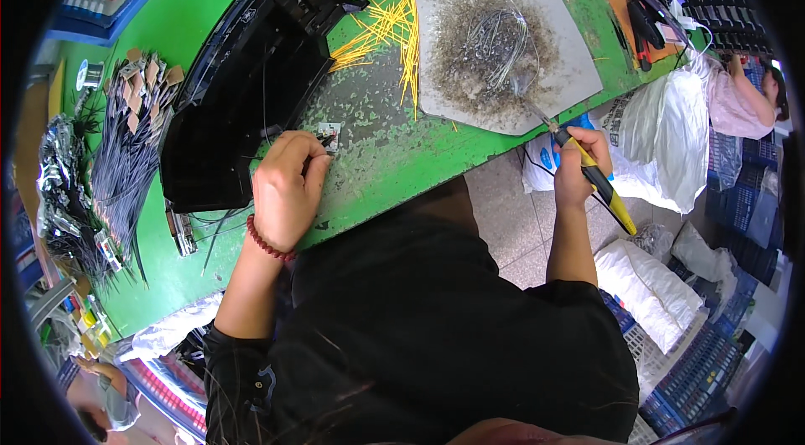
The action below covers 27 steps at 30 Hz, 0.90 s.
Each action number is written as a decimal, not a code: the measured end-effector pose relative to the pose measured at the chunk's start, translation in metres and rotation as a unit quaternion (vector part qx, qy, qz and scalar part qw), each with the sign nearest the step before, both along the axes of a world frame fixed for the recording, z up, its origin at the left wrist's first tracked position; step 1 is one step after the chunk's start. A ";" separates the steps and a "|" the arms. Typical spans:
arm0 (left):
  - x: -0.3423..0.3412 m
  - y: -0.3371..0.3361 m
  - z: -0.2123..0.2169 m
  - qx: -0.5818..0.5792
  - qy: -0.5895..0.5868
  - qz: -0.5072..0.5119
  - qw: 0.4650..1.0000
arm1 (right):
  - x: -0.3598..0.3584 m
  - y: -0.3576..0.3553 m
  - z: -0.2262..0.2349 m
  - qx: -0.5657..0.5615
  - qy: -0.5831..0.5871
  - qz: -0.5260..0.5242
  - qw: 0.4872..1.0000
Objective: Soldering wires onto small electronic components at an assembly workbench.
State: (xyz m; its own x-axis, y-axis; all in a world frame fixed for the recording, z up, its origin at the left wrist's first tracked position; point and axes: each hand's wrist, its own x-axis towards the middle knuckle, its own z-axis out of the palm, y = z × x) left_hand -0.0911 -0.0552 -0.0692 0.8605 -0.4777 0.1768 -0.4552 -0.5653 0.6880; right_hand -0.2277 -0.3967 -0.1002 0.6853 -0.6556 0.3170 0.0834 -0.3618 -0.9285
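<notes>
My right hand (pixel 579 162) grips a soldering iron (pixel 597 178) with a yellow and black handle. The iron's tip points at a tangle of thin silvery wire (pixel 495 38) on a grey pad (pixel 434 1) strewn with dark residue. Toward the table's near edge, my left hand (pixel 285 181) has its fingers pinched together beside a small pale circuit board (pixel 332 135) with dark bits on it. What lies between those fingertips is hidden. Just left of this hand sits a large black plastic housing (pixel 226 68), open side up, with a thin dark wire along it.
Loose yellow tubes (pixel 402 34) lie between housing and pad. Bundled black cables (pixel 130 156) and a solder spool (pixel 90 75) occupy the green table's (pixel 381 177) left end. Pliers (pixel 644 30) rest at right, near white bags (pixel 662 139). Other people appear at both far sides.
</notes>
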 end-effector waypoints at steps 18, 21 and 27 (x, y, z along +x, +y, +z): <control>0.003 0.005 -0.004 -0.013 -0.009 -0.013 1.000 | 0.017 0.052 0.003 0.052 -0.035 0.110 0.992; 0.003 0.002 -0.006 -0.011 -0.007 0.001 1.000 | 0.029 0.086 -0.006 0.000 -0.021 0.209 0.978; 0.002 0.005 -0.010 -0.004 -0.012 0.019 1.000 | 0.057 0.129 -0.011 0.053 -0.027 0.286 0.957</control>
State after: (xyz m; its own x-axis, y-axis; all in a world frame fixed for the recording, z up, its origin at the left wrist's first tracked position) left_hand -0.0891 -0.0504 -0.0792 0.8733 -0.4434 0.2020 -0.4505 -0.5768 0.6815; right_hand -0.1711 -0.2673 -0.1108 0.9261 -0.2098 0.3137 0.2874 -0.1464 -0.9465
